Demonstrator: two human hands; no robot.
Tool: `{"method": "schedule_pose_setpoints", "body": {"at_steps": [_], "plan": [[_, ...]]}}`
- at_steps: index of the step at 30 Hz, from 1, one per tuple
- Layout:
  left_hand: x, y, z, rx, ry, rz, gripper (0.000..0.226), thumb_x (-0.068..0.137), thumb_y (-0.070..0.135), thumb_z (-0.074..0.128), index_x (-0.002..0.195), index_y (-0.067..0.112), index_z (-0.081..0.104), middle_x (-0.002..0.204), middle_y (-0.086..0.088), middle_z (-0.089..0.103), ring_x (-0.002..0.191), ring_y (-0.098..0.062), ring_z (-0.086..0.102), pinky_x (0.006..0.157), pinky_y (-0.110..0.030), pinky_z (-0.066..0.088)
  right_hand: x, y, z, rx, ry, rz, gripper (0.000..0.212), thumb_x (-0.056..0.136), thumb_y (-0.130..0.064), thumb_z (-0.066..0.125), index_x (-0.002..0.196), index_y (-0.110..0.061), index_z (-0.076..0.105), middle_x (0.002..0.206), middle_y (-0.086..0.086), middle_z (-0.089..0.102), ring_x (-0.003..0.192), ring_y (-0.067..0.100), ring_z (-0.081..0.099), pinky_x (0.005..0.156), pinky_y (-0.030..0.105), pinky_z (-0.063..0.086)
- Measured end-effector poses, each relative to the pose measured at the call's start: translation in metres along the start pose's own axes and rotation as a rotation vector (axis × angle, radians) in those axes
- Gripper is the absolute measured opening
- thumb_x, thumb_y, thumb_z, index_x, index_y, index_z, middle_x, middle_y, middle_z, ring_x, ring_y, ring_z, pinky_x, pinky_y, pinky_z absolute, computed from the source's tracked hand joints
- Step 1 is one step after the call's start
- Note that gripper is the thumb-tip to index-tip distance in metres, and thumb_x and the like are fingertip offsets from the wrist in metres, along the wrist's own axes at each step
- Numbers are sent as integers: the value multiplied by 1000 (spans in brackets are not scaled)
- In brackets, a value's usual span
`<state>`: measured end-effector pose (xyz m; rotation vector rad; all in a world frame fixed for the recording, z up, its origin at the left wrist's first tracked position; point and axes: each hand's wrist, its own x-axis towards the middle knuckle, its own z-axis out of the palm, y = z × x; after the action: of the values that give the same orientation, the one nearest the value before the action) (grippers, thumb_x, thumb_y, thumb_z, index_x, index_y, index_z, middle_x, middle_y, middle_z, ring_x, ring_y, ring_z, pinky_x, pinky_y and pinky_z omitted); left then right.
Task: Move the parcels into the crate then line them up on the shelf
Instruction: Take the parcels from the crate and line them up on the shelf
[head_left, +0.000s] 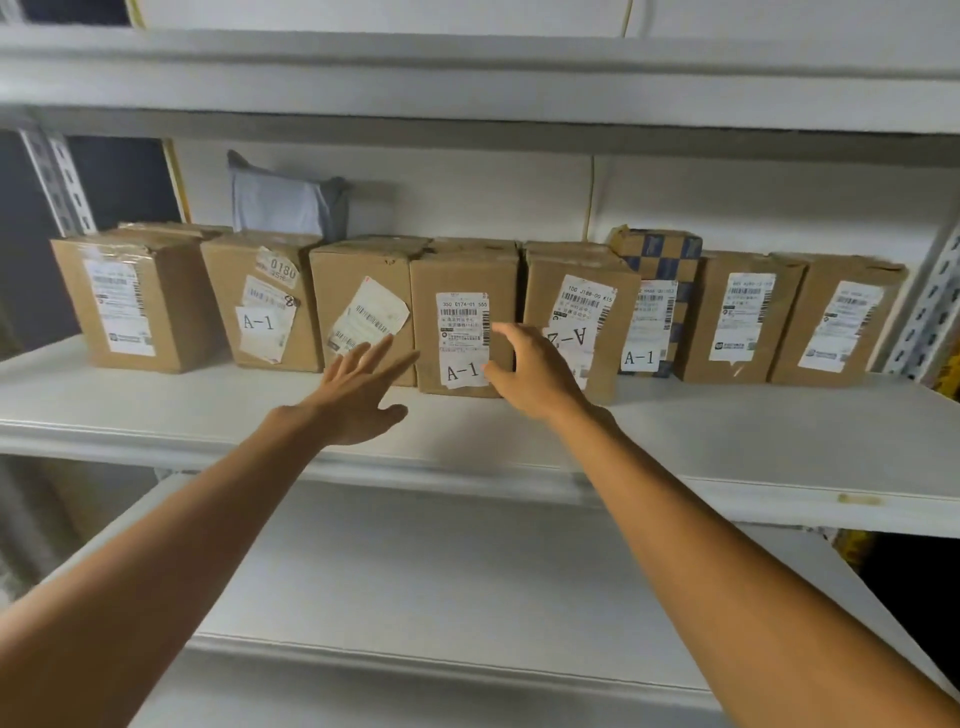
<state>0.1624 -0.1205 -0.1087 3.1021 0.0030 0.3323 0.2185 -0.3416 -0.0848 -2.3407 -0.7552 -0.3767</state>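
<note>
Several brown cardboard parcels stand in a row on the white shelf (727, 447). The middle parcel (457, 275) carries a barcode label and an "A-1" tag. My left hand (358, 395) reaches toward its left side with fingers spread and straight, in front of the neighbouring parcel (353, 280). At the parcel's lower right corner is my right hand (530, 369), fingers loosely curved against its front face. Whether it grips the box is unclear. To the right stands a parcel with an upside-down label (576, 280). No crate is in view.
A grey plastic mailer (285, 202) leans on the back wall behind the row. A blue-checked box (660, 254) sits among the right-hand parcels. Perforated steel uprights (930, 306) frame the shelf. A lower white shelf (467, 597) lies beneath my arms.
</note>
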Motion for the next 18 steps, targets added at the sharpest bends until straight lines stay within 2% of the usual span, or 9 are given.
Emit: {"method": "schedule_pose_setpoints", "body": {"at_steps": [6, 10, 13, 18], "plan": [[-27, -40, -23, -37, 17, -118, 72, 96, 38, 49, 152, 35, 3, 161, -2, -2, 147, -28, -1, 115, -52, 8, 23, -54, 28, -33, -73, -143, 54, 94, -28, 55, 145, -16, 39, 151, 2, 38, 137, 21, 35, 108, 31, 31], [-38, -82, -39, -55, 30, -181, 70, 97, 37, 50, 152, 35, 7, 161, -3, 0, 147, -31, 1, 114, -55, 12, 50, -100, 50, -18, -106, -176, 55, 93, -30, 56, 145, -18, 40, 150, 2, 39, 132, 24, 41, 106, 37, 39], [-41, -123, -48, -71, 46, -226, 69, 97, 33, 50, 152, 33, 9, 161, -3, 4, 146, -34, 6, 113, -56, 15, 70, -138, 69, -32, -114, -255, 54, 94, -29, 56, 144, -18, 40, 148, 4, 41, 132, 25, 41, 104, 36, 38], [-42, -185, -61, -22, 81, -214, 68, 97, 33, 51, 152, 29, 12, 159, -6, 14, 144, -37, 16, 112, -58, 22, 104, -187, 111, -27, -128, -286, 58, 94, -28, 57, 147, -21, 35, 148, 3, 40, 130, 23, 42, 100, 38, 45]]}}
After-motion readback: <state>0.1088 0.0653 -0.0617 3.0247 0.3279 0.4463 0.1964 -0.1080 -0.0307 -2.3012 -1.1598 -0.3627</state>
